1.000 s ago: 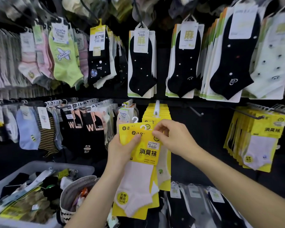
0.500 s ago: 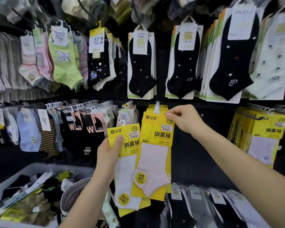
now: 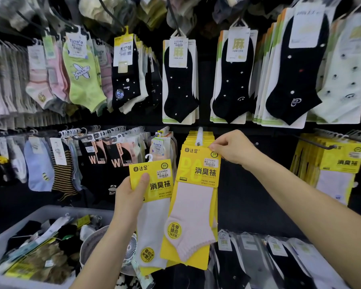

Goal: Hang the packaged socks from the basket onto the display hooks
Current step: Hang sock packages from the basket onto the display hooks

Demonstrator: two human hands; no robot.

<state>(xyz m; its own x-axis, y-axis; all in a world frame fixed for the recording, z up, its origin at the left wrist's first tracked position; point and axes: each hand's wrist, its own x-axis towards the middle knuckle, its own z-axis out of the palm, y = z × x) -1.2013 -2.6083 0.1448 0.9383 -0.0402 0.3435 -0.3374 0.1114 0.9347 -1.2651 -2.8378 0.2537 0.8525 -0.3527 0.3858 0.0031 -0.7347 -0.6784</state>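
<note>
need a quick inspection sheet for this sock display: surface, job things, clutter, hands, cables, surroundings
surface: black display wall, fitted with hooks.
job's things: pink sock pack at the white hook tip; white sock pack lower left of it; grey basket holds more packs.
clutter: small fan beside the basket.
grippers: right hand pinches the pink sock pack's top corner; left hand grips the white sock pack.
cables: nothing seen
surroundings: black dotted socks hang above.

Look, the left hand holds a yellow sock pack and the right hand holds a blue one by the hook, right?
No. The hook-side pack in the right hand is yellow too, not blue; the head view shows it.
</note>
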